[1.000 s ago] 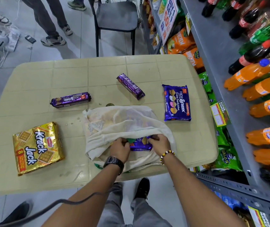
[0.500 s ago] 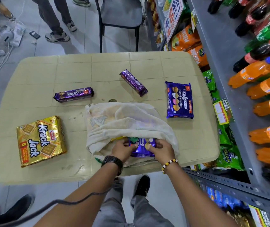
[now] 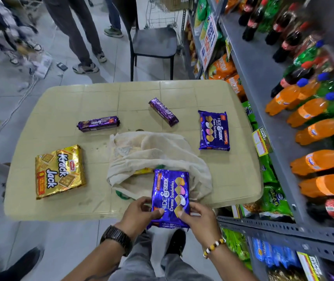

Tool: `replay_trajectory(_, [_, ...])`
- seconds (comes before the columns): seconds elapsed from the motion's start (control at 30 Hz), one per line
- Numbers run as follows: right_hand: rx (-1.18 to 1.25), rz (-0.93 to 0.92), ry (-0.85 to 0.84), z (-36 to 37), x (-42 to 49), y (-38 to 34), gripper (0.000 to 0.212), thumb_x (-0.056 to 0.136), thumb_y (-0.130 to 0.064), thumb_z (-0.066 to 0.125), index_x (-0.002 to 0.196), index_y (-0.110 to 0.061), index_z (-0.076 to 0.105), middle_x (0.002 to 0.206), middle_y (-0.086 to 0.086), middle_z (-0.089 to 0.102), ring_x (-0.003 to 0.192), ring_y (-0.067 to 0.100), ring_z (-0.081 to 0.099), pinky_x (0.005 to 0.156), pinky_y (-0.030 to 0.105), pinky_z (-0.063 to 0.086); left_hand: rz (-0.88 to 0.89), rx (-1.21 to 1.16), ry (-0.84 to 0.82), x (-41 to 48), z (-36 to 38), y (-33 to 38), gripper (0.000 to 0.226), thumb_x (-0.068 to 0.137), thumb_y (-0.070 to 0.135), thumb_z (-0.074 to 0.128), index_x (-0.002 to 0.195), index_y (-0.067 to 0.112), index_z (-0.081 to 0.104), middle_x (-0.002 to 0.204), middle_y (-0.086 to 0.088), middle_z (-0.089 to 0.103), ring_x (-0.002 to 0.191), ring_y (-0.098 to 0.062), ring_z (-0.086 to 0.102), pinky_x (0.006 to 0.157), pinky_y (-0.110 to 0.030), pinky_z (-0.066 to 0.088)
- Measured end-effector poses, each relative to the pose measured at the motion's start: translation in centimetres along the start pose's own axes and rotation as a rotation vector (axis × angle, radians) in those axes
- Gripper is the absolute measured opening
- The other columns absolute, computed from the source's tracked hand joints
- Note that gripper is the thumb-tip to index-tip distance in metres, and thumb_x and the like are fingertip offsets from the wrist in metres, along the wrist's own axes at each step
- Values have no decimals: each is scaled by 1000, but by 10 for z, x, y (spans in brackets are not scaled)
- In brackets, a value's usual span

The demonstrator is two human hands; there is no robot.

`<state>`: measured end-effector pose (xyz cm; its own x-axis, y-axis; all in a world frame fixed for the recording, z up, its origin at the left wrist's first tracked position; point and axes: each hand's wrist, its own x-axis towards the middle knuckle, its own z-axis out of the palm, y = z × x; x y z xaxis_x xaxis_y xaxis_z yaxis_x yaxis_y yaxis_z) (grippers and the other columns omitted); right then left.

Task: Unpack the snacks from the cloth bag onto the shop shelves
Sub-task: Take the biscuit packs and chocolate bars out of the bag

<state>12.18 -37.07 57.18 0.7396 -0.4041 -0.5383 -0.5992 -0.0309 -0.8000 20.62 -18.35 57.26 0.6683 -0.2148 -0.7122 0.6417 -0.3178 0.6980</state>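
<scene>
A purple Hide & Seek creme sandwich pack (image 3: 171,191) is out of the cream cloth bag (image 3: 154,155), held over the table's near edge. My left hand (image 3: 139,212) grips its lower left side and my right hand (image 3: 197,217) its lower right. The bag lies crumpled mid-table with its mouth toward me; a yellow pack (image 3: 144,170) shows inside. On the beige table (image 3: 60,98) lie a gold Krack Jack pack (image 3: 59,171), two purple biscuit rolls (image 3: 98,123) (image 3: 163,111) and a second purple sandwich pack (image 3: 213,130).
Grey shop shelves (image 3: 263,78) run along the right with orange soda bottles (image 3: 316,130), cola bottles and green and orange snack bags below. A black chair (image 3: 154,40) stands beyond the table. People's legs and cables are on the floor at the far left.
Both hands have pulled the purple sandwich pack out of the bag's mouth toward me; it was mostly inside before and is now fully out and held up.
</scene>
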Motion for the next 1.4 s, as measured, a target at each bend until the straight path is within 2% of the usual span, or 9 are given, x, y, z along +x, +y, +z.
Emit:
replay_trajectory(0.13, [45, -62, 25, -21, -16, -2, 20, 72, -22, 84, 90, -26, 77, 84, -7, 77, 81, 19, 73, 75, 39, 61, 78, 62, -8, -15, 18, 4, 54, 54, 36, 88, 102, 18, 71, 88, -13, 77, 78, -29, 74, 75, -50, 60])
replay_trajectory(0.23, [118, -82, 70, -45, -19, -8, 21, 74, -9, 82, 88, -23, 75, 79, -11, 77, 73, 6, 72, 61, 21, 57, 113, 86, -49, -14, 39, 16, 55, 55, 35, 86, 105, 20, 69, 91, -8, 78, 81, -29, 75, 77, -56, 60])
replay_trajectory(0.3, [146, -81, 98, -62, -16, -11, 25, 75, -2, 80, 87, -23, 74, 73, -15, 75, 66, -1, 69, 57, 14, 53, 129, 113, -85, -10, 58, 29, 48, 64, 26, 88, 107, 18, 68, 89, -9, 78, 79, -25, 75, 74, -53, 60])
replay_trajectory(0.43, [169, -71, 190, -101, -6, -9, 21, 76, -3, 79, 91, -17, 75, 79, -5, 78, 72, 9, 72, 58, 17, 53, 173, 182, -125, 4, 107, 53, 29, 75, 11, 84, 99, 17, 69, 78, -6, 76, 67, -16, 71, 58, -31, 56])
replay_trajectory(0.63, [156, -53, 304, -148, 17, 0, 24, 76, 4, 77, 88, -15, 72, 62, -22, 71, 60, -4, 66, 53, 10, 49, 215, 322, -190, 36, 166, 71, 32, 73, 16, 84, 102, 17, 69, 83, -4, 76, 75, -25, 75, 68, -39, 61])
replay_trajectory(0.73, [141, -3, 354, -161, 37, 8, 23, 78, 5, 74, 93, -12, 70, 67, -13, 71, 55, -11, 63, 49, 6, 46, 220, 425, -239, 64, 190, 75, 38, 73, 25, 83, 108, 23, 68, 86, 1, 75, 71, -17, 72, 61, -31, 57])
replay_trajectory(0.83, [92, 43, 406, -166, 62, 21, 21, 80, 1, 73, 92, -16, 68, 76, -1, 70, 56, -5, 63, 47, 5, 45, 193, 484, -253, 91, 211, 77, 38, 75, 30, 81, 109, 26, 65, 91, 5, 74, 79, -13, 71, 68, -31, 57])
replay_trajectory(1.03, [-40, 131, 469, -173, 109, 50, 12, 79, -6, 74, 91, -10, 73, 78, 2, 71, 68, 13, 65, 50, 12, 44, 154, 545, -288, 131, 245, 68, 37, 84, 20, 76, 118, 22, 62, 87, 9, 69, 78, -7, 67, 67, -23, 53])
replay_trajectory(1.4, [-269, 164, 431, -173, 122, 66, 25, 77, -21, 73, 100, -20, 66, 103, 3, 71, 89, 21, 67, 74, 37, 59, 228, 781, -343, 133, 206, 69, 65, 89, 35, 68, 147, 27, 40, 133, 0, 59, 107, -14, 62, 88, -24, 48])
